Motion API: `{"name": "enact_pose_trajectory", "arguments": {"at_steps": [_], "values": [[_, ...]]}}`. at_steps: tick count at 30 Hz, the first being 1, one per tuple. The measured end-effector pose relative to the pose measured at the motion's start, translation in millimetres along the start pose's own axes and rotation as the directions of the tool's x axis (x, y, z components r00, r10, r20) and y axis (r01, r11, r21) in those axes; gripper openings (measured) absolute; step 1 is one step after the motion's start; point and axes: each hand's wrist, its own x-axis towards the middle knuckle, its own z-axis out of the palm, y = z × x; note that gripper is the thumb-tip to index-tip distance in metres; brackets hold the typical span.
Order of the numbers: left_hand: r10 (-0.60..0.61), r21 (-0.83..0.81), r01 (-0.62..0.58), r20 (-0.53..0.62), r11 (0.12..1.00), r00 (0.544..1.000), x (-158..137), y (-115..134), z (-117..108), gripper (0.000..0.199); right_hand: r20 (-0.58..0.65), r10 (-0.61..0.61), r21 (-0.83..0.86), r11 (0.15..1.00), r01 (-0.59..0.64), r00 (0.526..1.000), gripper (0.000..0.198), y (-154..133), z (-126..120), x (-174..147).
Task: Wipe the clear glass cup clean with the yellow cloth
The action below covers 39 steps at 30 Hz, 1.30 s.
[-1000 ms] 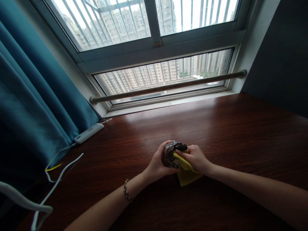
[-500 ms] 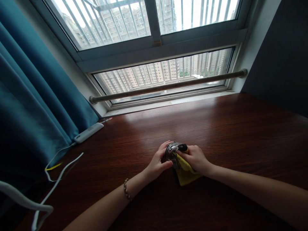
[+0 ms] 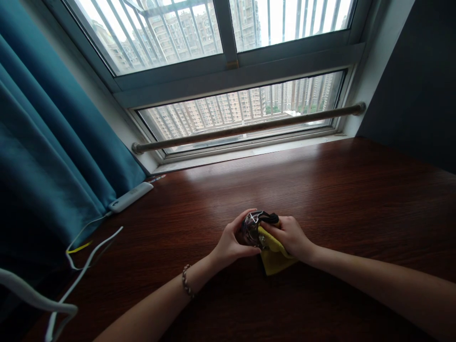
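Between my two hands is a clear, shiny drinking glass (image 3: 250, 230), tipped on its side just over the table. My left hand (image 3: 230, 242) curves round its left side, with the thumb below and the fingers above. In my right hand (image 3: 294, 237) is a yellow cloth (image 3: 276, 262) with a black side, bunched up at the glass's right end. Part of the cloth seems tucked into the glass, though my fingers hide just how far. The cloth's lower corner hangs down toward the tabletop.
The dark red-brown wooden table (image 3: 320, 190) reaches to the window sill. On the left are a white power strip (image 3: 131, 197), a white cable (image 3: 85, 270), a yellow strip (image 3: 80, 247) and a blue curtain (image 3: 53, 118). A metal rail (image 3: 249, 128) crosses the low window.
My left hand has changed its hold: its thumb reaches farther right under the glass, and its fingers arch more. The glass has turned slightly. My right hand stays nearly in place with the cloth.
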Motion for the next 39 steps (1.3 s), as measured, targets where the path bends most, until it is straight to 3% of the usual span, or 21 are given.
{"name": "enact_pose_trajectory", "arguments": {"at_steps": [5, 11, 18, 22, 28, 32, 39], "values": [[-0.036, 0.176, 0.034, 0.011, 0.984, 0.999, 2, 0, -7, 0.088, 0.019, -0.026, -0.136, 0.99, 0.028, 0.999, 0.043, 0, -1, -2], [0.12, 0.337, -0.141, 0.081, 0.931, 0.989, 1, -5, -6, 0.07, -0.022, 0.017, -0.164, 0.986, -0.02, 1.0, 0.046, -1, 0, 1], [0.098, 0.426, -0.088, -0.001, 0.9, 0.995, -6, -9, 4, 0.112, -0.033, 0.016, -0.153, 0.988, -0.021, 0.999, 0.057, -4, -1, 1], [0.117, 0.372, -0.101, -0.021, 0.923, 0.993, -4, -2, 5, 0.102, -0.004, -0.003, -0.14, 0.99, 0.002, 1.0, 0.056, -4, -1, -1], [0.092, 0.42, -0.086, 0.007, 0.903, 0.996, 0, 4, -2, 0.096, 0.001, -0.022, -0.183, 0.983, 0.022, 1.0, 0.047, -3, -2, -5], [0.143, 0.448, -0.162, 0.077, 0.879, 0.987, 5, 7, -6, 0.081, 0.007, -0.059, -0.22, 0.974, 0.059, 0.998, 0.043, -3, -1, -6], [0.081, 0.451, -0.129, 0.124, 0.883, 0.989, 6, 7, -6, 0.076, 0.011, -0.049, -0.234, 0.971, 0.051, 0.999, 0.042, -2, 1, -5]]}}
